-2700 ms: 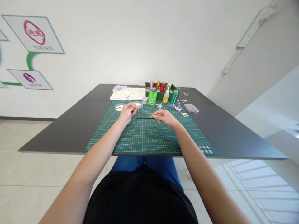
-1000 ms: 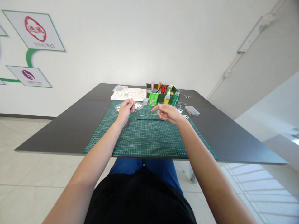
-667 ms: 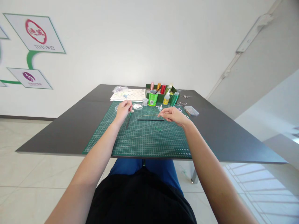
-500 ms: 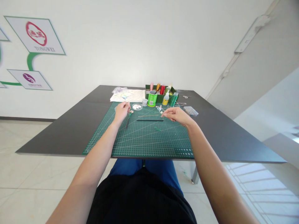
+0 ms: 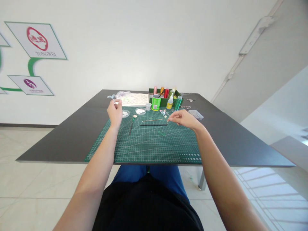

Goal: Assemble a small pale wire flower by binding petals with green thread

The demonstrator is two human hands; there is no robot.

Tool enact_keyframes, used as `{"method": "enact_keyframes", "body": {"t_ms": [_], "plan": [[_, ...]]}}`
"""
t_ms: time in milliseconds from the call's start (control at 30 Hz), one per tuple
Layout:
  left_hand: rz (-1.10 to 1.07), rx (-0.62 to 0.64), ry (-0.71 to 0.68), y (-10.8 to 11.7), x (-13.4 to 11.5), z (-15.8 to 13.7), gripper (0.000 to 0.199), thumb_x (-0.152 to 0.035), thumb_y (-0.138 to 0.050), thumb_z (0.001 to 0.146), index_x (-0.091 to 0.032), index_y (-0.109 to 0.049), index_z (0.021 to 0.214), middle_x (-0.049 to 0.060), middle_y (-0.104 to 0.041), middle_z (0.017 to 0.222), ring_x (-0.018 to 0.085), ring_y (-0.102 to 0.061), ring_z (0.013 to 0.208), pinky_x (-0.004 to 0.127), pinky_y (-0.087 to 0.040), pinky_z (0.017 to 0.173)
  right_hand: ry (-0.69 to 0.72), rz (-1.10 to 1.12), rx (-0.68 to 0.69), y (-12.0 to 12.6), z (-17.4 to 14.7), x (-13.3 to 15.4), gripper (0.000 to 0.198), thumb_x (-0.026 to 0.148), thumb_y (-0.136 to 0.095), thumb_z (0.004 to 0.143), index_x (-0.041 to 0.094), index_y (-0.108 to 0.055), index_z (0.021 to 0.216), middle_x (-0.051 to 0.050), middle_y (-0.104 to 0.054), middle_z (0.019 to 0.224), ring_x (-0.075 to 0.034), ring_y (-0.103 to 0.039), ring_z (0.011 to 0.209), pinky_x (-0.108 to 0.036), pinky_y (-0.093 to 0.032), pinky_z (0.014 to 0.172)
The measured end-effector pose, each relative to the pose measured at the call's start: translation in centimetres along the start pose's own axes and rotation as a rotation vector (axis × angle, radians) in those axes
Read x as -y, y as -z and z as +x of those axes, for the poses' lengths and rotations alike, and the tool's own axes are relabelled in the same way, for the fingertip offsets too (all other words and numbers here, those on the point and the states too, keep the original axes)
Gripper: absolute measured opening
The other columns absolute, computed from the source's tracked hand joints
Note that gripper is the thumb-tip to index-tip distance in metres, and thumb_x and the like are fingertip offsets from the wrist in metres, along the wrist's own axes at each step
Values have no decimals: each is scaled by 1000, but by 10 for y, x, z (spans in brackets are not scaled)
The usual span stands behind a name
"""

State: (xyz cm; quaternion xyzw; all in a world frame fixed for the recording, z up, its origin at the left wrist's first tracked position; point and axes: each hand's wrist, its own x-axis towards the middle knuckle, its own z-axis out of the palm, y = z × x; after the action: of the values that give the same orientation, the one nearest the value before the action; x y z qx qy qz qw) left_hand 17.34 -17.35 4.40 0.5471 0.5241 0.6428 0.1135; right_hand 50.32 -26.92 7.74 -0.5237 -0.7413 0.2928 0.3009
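Observation:
My left hand (image 5: 115, 112) is raised at the mat's far left, fingers pinched on a pale blue flower (image 5: 111, 96) whose petals stick up above the fingertips. My right hand (image 5: 181, 118) hovers over the right of the green cutting mat (image 5: 149, 144), its fingertips pressed together; whatever they hold is too small to make out. Just beyond it lie small pale flower pieces (image 5: 164, 112). Between the hands are a black stick (image 5: 154, 124), a thin gold-coloured stick (image 5: 152, 120) and a flower-topped hairpin-like stick (image 5: 132, 123). A bit of green thread (image 5: 161, 133) rests nearer me.
Behind the mat stand a green can (image 5: 156, 103), a glue bottle (image 5: 169, 103), a white tub (image 5: 148, 106) and a green box (image 5: 164, 102) of thread spools. Two shallow dishes (image 5: 141, 111), white sheets (image 5: 137, 99), a clear case (image 5: 195, 114) and scissors (image 5: 191, 100) lie around.
My left hand has moved left and slightly up with the blue flower, uncovering a shallow dish and the flower-topped stick. My right hand has stayed nearly in place.

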Motion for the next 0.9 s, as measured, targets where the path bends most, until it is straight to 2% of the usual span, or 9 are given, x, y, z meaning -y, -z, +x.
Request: {"method": "enact_keyframes", "body": {"t_ms": [33, 67, 233, 300, 433, 567, 633, 767, 900], "plan": [[-29, 41, -46, -1, -7, -3, 20, -36, -57, 92, -19, -68, 94, -5, -47, 56, 13, -46, 54, 26, -36, 59, 9, -5, 13, -2, 1, 4, 32, 43, -66, 81, 13, -75, 83, 3, -48, 50, -11, -43, 49, -26, -29, 50], [-69, 140, -81, -2, -16, -9, 22, -38, -57, 92, -19, -69, 96, -5, -46, 56, 13, -44, 53, 26, -35, 57, 18, -10, 29, -4, 3, 9, 31, 43, -65, 81, 13, -75, 83, 3, -49, 50, -11, -43, 49, -25, -30, 50], [-178, 861, -272, -22, -59, -49, 32, -45, -64, 89, -20, -71, 107, -6, -43, 55, 11, -39, 51, 25, -30, 53, 77, 1, 94, -18, 15, 33, 27, 40, -67, 81, 14, -73, 79, 3, -51, 50, -10, -45, 48, -24, -33, 50], [-173, 985, -333, -31, -66, -60, 30, -45, -63, 90, -18, -71, 102, -6, -42, 55, 11, -38, 51, 25, -28, 53, 83, 34, 118, -22, 19, 39, 26, 40, -67, 81, 14, -71, 79, 3, -52, 51, -10, -45, 47, -24, -34, 49], [-111, 993, -423, -39, -65, -61, 27, -37, -59, 92, -16, -66, 77, -4, -45, 54, 11, -40, 53, 26, -27, 56, 83, 85, 150, -25, 24, 40, 31, 43, -67, 83, 12, -69, 80, 2, -54, 52, -9, -44, 46, -23, -33, 47], [-52, 945, -428, -34, -61, -44, 34, -35, -53, 95, -17, -61, 67, -3, -47, 52, 13, -44, 54, 26, -31, 60, 110, 215, 168, -25, 24, 35, 42, 47, -68, 84, 12, -72, 108, 4, -53, 52, -9, -42, 46, -23, -32, 46], [-21, 915, -413, -30, -60, -35, 36, -35, -51, 94, -18, -58, 63, -3, -48, 52, 13, -46, 55, 27, -33, 62, 102, 291, 149, -24, 23, 32, 46, 47, -70, 83, 14, -71, 115, 5, -51, 52, -8, -40, 46, -23, -31, 46], [25, 852, -346, -21, -54, -21, 39, -39, -48, 95, -19, -55, 62, -1, -53, 56, 15, -49, 58, 27, -37, 64, 73, 341, 84, -18, 21, 21, 42, 47, -71, 82, 15, -75, 108, 4, -49, 53, -9, -40, 48, -24, -29, 46], [44, 778, -288, -12, -45, -9, 37, -38, -48, 94, -19, -55, 63, -1, -52, 55, 15, -49, 57, 27, -37, 63, 22, 217, 44, -4, 17, 4, 38, 45, -74, 78, 12, -77, 95, 2, -53, 53, -10, -46, 51, -24, -34, 48]]}}
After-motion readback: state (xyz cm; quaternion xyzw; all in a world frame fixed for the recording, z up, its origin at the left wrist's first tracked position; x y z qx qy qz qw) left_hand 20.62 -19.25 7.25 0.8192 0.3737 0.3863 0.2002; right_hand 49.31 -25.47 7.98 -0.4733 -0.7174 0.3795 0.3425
